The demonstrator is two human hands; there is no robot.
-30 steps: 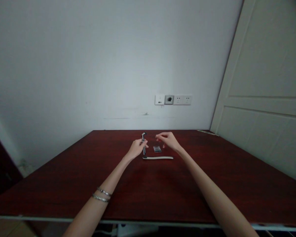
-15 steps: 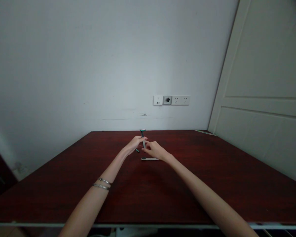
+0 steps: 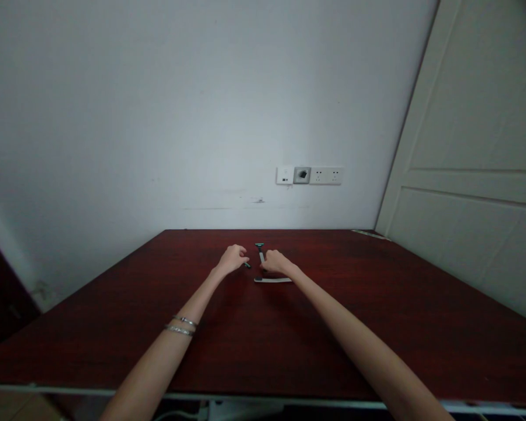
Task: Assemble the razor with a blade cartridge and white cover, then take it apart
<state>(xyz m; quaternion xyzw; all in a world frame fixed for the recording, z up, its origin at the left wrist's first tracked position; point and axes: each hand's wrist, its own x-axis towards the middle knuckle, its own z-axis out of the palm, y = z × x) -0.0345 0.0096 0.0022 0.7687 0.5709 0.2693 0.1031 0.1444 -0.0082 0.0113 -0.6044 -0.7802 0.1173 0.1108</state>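
A razor (image 3: 262, 256) with a pale handle and a dark green head is at the middle of the table, its head pointing to the wall. My right hand (image 3: 277, 261) is closed around the near end of its handle. To the left, my left hand (image 3: 233, 258) has its fingers curved, with a gap between thumb and forefinger. Just by its thumb is a small dark green piece (image 3: 247, 265), too small to name for sure. Nearer to me lies a slim pale handle (image 3: 272, 280) with a dark left end; my right wrist covers its right end.
The dark red table (image 3: 333, 351) reaches back to a white wall (image 3: 158, 117). Sockets (image 3: 318, 175) are set in the wall above its back edge. A pale panelled door (image 3: 473, 175) stands along the right side. A flat strip (image 3: 370, 234) lies at the back right corner.
My left hand has let go of the razor and moved left, beside the small piece. My right hand has lowered the razor, with its head now down toward the tabletop.
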